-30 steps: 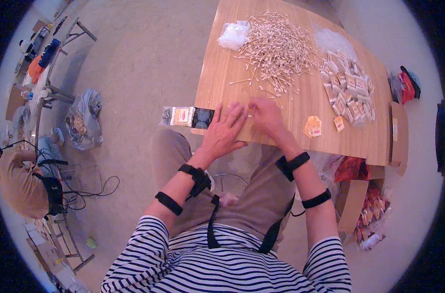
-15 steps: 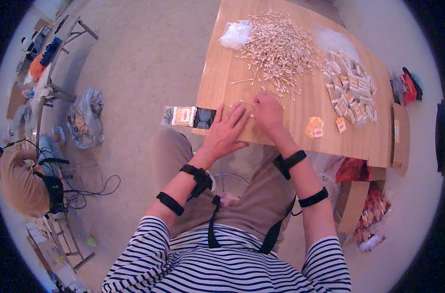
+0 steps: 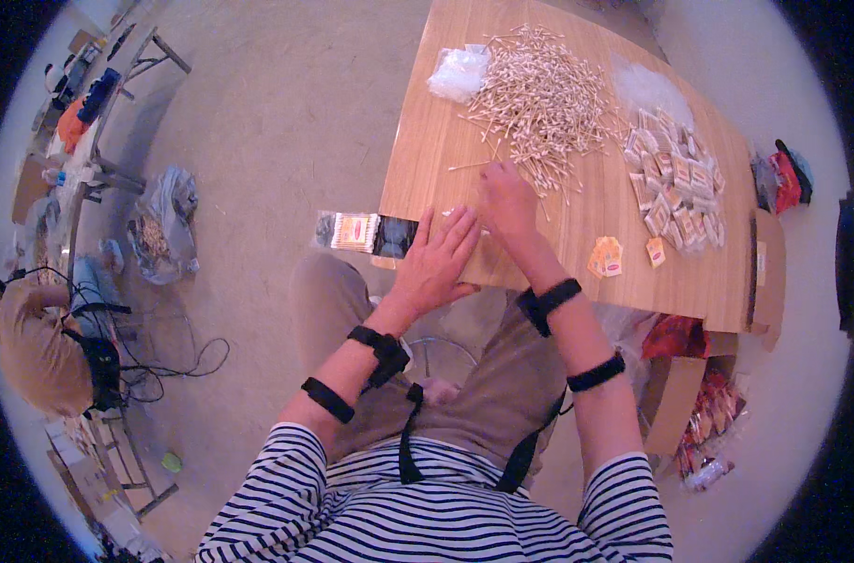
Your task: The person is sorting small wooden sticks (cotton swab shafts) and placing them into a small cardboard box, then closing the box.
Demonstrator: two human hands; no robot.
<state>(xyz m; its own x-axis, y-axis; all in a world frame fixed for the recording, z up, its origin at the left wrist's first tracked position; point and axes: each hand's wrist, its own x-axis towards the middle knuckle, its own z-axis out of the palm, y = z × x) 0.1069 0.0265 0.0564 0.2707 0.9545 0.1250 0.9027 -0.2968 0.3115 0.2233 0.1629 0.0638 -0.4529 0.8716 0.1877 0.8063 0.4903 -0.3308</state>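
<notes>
My left hand (image 3: 435, 264) lies flat at the near edge of the table, fingers stretched out. Small white cotton tips (image 3: 448, 212) show beside its fingertips. Just right of it, my right hand (image 3: 509, 208) is closed, its fingers curled down toward the wood; whatever they hold is hidden. Beyond both hands spreads a big heap of cotton swabs (image 3: 544, 103). At the left table edge, next to my left hand, a clear packet of swabs with an orange card (image 3: 355, 232) sticks out past the edge, beside a black strip (image 3: 394, 236).
Orange cards (image 3: 606, 256) and a single card (image 3: 656, 251) lie right of my right hand. Farther right are filled swab packets (image 3: 675, 188) and clear plastic bags (image 3: 652, 89). An open carton (image 3: 675, 392) stands below the table's right side. Another person (image 3: 47, 352) sits at far left.
My right hand has moved slightly away from me, toward the swab heap. A swab seen between my hands before no longer shows there. My left hand stays nearly in place.
</notes>
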